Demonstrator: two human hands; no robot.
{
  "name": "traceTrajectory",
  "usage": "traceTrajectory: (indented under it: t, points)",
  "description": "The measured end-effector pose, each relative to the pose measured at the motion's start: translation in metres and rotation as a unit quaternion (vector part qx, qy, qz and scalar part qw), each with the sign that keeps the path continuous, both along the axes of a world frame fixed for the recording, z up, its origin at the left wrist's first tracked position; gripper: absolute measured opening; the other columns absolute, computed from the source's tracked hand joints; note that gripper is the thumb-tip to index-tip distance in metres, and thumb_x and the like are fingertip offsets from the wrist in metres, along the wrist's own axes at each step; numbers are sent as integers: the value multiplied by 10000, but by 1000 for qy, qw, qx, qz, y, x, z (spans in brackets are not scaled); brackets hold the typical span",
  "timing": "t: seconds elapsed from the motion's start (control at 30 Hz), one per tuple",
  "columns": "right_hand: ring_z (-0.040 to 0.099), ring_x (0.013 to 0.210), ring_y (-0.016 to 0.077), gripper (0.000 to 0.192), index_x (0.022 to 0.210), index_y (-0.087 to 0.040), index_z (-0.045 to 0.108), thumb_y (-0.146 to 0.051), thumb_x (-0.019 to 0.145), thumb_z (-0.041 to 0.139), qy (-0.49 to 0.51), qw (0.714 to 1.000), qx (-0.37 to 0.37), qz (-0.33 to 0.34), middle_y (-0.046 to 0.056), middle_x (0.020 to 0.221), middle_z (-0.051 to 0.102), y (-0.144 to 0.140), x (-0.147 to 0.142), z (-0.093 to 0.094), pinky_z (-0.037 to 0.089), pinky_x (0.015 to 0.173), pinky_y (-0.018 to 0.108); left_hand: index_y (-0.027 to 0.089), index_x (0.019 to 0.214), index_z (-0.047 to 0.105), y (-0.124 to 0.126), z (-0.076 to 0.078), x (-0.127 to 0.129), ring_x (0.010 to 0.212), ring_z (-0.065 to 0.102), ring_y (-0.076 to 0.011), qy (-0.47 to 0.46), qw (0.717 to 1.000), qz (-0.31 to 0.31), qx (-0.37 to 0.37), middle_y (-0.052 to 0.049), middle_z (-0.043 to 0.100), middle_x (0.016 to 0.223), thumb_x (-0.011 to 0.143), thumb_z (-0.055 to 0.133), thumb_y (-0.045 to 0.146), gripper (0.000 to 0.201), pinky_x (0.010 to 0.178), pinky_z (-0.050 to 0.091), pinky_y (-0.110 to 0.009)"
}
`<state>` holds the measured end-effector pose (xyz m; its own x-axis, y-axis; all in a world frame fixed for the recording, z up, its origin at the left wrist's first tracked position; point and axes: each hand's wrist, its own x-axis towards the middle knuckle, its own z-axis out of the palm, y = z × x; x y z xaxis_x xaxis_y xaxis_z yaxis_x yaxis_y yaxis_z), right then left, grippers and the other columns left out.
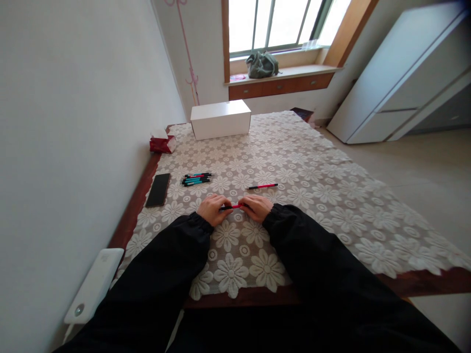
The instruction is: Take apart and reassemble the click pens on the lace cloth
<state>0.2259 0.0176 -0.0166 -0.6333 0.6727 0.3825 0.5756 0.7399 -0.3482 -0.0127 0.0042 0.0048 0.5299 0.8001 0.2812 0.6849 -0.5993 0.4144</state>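
Observation:
Between both hands, just above the flowered lace tablecloth (231, 275), lies a red and black pen (236, 206) held level. My left hand (213, 208) pinches its black end. The red end sits in the closed fingers of my right hand (257, 207), which cover its tip. A second red and black pen (262, 186) rests on the cloth just beyond my right hand. Further left, several blue, black and red pens (196, 179) are grouped side by side.
A dark phone (158, 190) lies near the left table edge, with a red tissue pack (162, 144) behind it. At the far end stands a white box (221, 120). A white power strip (94, 284) is by the wall at the near left corner.

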Motion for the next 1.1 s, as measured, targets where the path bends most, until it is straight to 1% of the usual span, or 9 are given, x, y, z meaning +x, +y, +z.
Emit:
traceTrajectory:
  t: [0.17,0.27,0.33,0.43,0.63,0.77,0.9,1.0,1.1]
  points:
    - [638,819,190,163,1001,-207,624,-300,967,495,12,1000,-7,-5,68,903,691,0,-1,1,484,767,288,233,910,709,0,0,0,902,622,-200,16,1000,1,14,-44,726,922,970,506,421,283,859,487,-359]
    - [635,817,194,169,1002,-199,616,-304,968,489,14,1000,-2,1,71,895,687,0,0,2,485,767,290,234,999,695,1,0,0,902,628,-202,2,1000,-4,2,-32,729,927,922,590,457,258,868,491,-361]
    - [633,814,197,171,994,-196,613,-303,968,483,12,1000,2,4,72,886,685,0,0,3,485,768,294,236,982,695,1,1,0,899,629,-203,3,1000,-9,-4,-28,729,930,891,634,459,249,862,495,-360]
    - [635,823,196,161,994,-196,612,-294,962,488,9,1000,-1,0,72,894,688,-1,0,3,485,773,293,234,925,710,0,1,0,902,624,-205,13,1000,-3,1,-39,727,939,922,591,415,217,858,494,-364]
    - [643,877,204,164,1031,-195,621,-238,953,483,5,1000,-7,-24,77,943,702,0,0,4,483,811,301,237,972,726,0,0,0,921,619,-212,5,1000,26,8,-53,725,962,948,541,356,221,874,495,-377]
    - [642,913,210,230,1098,-207,630,-179,943,463,-9,1000,2,-19,84,1018,703,2,3,5,477,842,315,242,1035,715,1,-1,0,943,619,-216,-1,999,31,8,-52,722,1002,955,517,304,221,888,496,-383]
    - [644,876,204,258,1112,-214,641,-154,927,472,-19,999,-6,-25,73,999,698,3,4,5,470,804,304,248,1045,716,2,0,-1,957,614,-219,0,999,34,12,-51,712,1003,953,493,255,241,904,496,-389]
    - [643,839,184,356,1195,-235,631,-118,895,480,-35,999,-12,-29,56,1037,695,3,4,4,462,773,286,273,1116,716,2,-2,-3,971,604,-217,5,999,30,13,-48,700,1007,922,466,160,336,910,498,-384]
    - [641,868,177,521,1280,-264,608,-44,826,477,-48,999,0,-25,43,1069,686,2,4,3,460,813,286,307,1193,698,4,-4,-4,974,596,-210,23,1000,16,10,-40,687,1024,845,459,59,490,909,501,-373]
